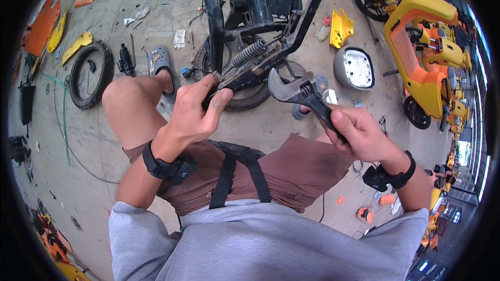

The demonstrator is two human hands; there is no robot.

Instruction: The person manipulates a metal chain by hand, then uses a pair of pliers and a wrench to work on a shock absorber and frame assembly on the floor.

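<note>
In front of me stands a black scooter frame (255,0) with a coil spring (249,53) on its lower part. My left hand (197,106) is closed around the near end of a black metal bar (242,79) below the spring, thumb on one side and fingers on the other; the fingers partly cover that end. An adjustable wrench (307,96) is gripped by its dark handle in my right hand (359,131). Its silver jaws point up and left toward the bar, apart from my left hand. Behind the bar a black tyre (245,105) shows in part.
On the concrete floor at left lie a loose tyre (74,80) and a black shock absorber (125,60). A grey round shell (354,68) and a yellow plastic piece (341,28) lie to the right. Yellow scooters (424,5) line the right side. My feet flank the frame.
</note>
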